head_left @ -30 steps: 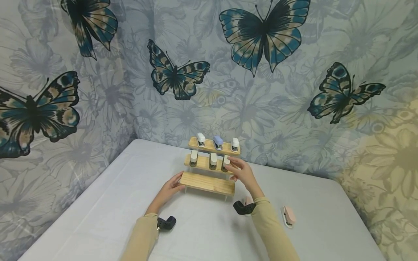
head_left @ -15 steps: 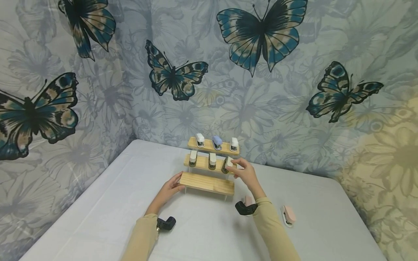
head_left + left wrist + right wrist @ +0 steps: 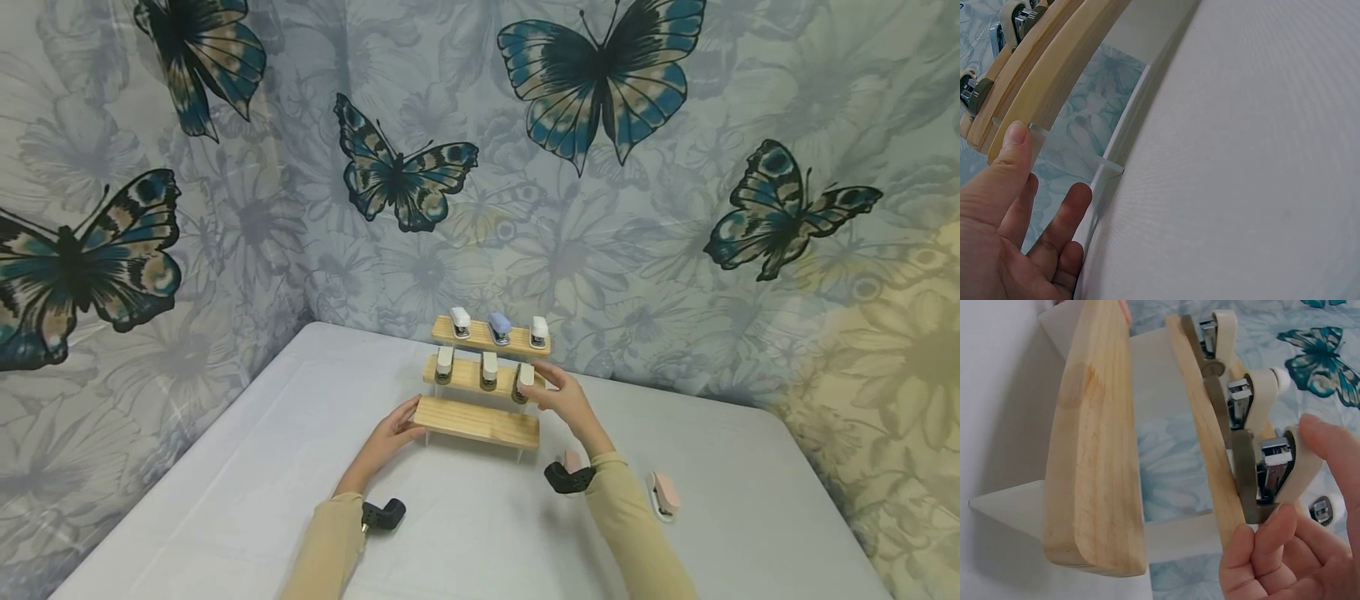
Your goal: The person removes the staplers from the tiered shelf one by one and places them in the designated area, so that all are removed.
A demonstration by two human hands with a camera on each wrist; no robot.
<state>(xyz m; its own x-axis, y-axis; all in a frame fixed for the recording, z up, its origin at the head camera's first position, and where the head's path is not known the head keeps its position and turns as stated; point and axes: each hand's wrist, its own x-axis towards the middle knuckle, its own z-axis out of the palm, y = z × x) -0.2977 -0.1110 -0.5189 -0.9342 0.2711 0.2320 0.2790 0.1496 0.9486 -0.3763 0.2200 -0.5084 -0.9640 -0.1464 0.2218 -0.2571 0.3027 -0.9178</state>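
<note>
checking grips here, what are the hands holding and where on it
The right hand pinches the cream stapler on the middle shelf at its rear end. The left hand only touches the bottom shelf's left end.

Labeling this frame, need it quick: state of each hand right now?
Left hand: open, straight fingers resting against the left end of the bottom shelf.
Right hand: pinching the cream stapler at the right end of the middle shelf.

Cream stapler (image 3: pixel 522 381) upright at middle step's right end, three-step wooden rack (image 3: pixel 480 421)

head view overhead, wrist views close (sharing wooden rack (image 3: pixel 480 421))
</note>
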